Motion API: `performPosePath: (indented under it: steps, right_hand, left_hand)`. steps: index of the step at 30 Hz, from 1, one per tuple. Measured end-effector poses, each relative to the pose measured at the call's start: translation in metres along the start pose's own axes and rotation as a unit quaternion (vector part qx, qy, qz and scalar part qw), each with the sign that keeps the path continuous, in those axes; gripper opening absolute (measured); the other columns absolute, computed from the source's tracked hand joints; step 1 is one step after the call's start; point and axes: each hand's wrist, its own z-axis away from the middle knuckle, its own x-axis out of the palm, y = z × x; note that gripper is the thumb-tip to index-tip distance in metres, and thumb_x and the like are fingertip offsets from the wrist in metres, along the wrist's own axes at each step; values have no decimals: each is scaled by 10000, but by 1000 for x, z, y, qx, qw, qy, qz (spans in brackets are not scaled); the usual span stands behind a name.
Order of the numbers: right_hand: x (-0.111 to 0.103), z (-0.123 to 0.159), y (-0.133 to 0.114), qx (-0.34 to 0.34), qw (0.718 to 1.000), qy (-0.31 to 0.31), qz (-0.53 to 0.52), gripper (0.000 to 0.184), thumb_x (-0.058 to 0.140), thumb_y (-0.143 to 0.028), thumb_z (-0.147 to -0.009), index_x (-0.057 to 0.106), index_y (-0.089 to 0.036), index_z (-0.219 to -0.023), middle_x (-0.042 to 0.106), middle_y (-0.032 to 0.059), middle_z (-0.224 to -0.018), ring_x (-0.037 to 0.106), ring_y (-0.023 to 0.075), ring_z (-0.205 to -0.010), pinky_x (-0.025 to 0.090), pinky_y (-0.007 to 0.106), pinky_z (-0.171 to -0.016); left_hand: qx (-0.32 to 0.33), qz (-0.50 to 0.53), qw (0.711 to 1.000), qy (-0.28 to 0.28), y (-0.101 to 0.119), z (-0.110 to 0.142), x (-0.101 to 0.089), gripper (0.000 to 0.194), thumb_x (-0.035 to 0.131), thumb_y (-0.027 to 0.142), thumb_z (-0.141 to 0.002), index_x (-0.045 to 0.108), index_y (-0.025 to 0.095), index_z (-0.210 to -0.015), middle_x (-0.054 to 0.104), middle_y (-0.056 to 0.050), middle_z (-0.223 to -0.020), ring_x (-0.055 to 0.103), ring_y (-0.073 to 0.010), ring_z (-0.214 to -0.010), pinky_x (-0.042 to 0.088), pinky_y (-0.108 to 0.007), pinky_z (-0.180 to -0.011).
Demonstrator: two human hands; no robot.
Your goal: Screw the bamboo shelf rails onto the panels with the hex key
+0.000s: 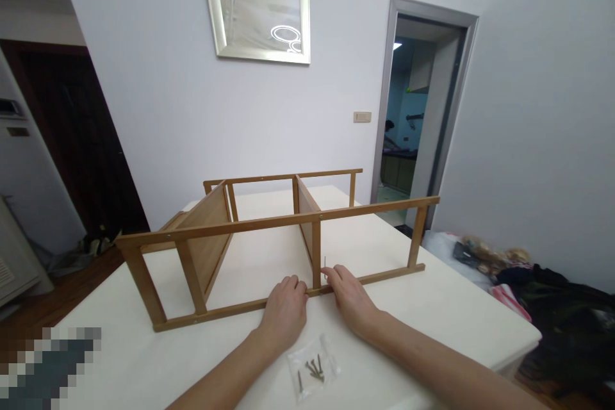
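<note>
A wooden shelf frame [269, 221] lies on its side on the white table [432, 307], two shelf boards fitted between its rails. My left hand [284, 311] rests curled against the frame's lower rail, just left of the middle upright. My right hand [348, 295] pinches a thin metal tool [325, 267], probably a hex key, standing upright at the joint of that upright and the rail. Near my forearms lies a small clear bag [313, 371] with several dark screws on it.
Past the table's right edge lie dark clothes and bags [552, 295] on the floor. An open doorway [413, 122] is behind the table, a framed picture [259, 0] hangs on the wall, and a dark wooden door [67, 134] stands at left.
</note>
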Motion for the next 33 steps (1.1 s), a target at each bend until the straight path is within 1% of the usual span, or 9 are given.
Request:
performPosePath:
  steps: [4,6,10,14,17,23,27,30,33]
  right_hand:
    - [-3,-1,8,-9,1000,-14,-3,574,380,113,-669,602,-167,-1119,524,56,-900,509,194,-862,472,321,-760]
    - [-3,-2,10,-8,1000,-13,-9,565,393,118,-663,608,-154,-1108,536,60,-895,513,199,-868,473,329,-771]
    - [-4,0,10,-2,1000,-4,-29,530,405,103,-739,594,-155,-1161,569,68,-910,533,194,-858,485,335,-775]
    - [-6,2,9,4,998,-6,-55,439,421,88,-767,669,-169,-1022,607,69,-906,573,186,-873,500,318,-782]
    - [-8,2,9,2,997,-13,-76,407,434,71,-787,691,-163,-999,642,75,-920,601,181,-885,514,313,-807]
    - [-9,0,15,1,994,-16,-111,275,485,-62,-889,714,-169,-997,691,72,-915,651,166,-846,539,286,-789]
    - [-5,1,21,0,992,-15,-121,262,489,-102,-916,728,-175,-996,709,74,-896,669,170,-822,547,286,-761]
    - [-2,2,24,-7,992,-10,-127,265,483,-115,-924,728,-171,-1009,710,81,-896,670,174,-828,554,294,-766]
    - [-1,3,25,-17,991,1,-130,270,480,-112,-925,725,-168,-1023,708,89,-917,668,175,-844,558,306,-784]
  left_hand:
    - [-6,5,1000,4,0,-1,0,276,368,192,-935,641,172,-972,614,-105,-977,526,-262,-964,397,-410,-868]
    - [-6,3,1000,6,0,0,0,279,367,200,-939,644,173,-971,614,-102,-975,529,-261,-964,395,-405,-869]
    - [-12,1,1000,14,-2,2,-1,272,376,235,-950,641,178,-950,614,-92,-964,535,-255,-954,395,-395,-857]
    - [-17,3,1000,24,-6,3,1,279,382,275,-963,642,176,-944,617,-86,-953,538,-250,-942,397,-390,-846]
    - [-19,3,1000,22,-7,3,2,284,386,285,-964,648,177,-942,623,-84,-949,537,-252,-940,394,-391,-847]
    - [-20,21,999,26,-8,2,2,293,383,295,-963,655,184,-950,625,-82,-943,546,-247,-946,397,-385,-865]
    - [-22,32,999,28,-9,2,4,273,404,284,-950,661,191,-950,628,-78,-933,556,-245,-941,406,-383,-873]
    - [-23,44,998,45,-9,4,5,235,436,265,-929,655,192,-973,631,-80,-947,562,-247,-941,414,-389,-878]
    - [-21,74,993,86,-9,8,3,215,479,241,-895,633,181,-1033,631,-95,-1003,556,-263,-985,423,-410,-895]
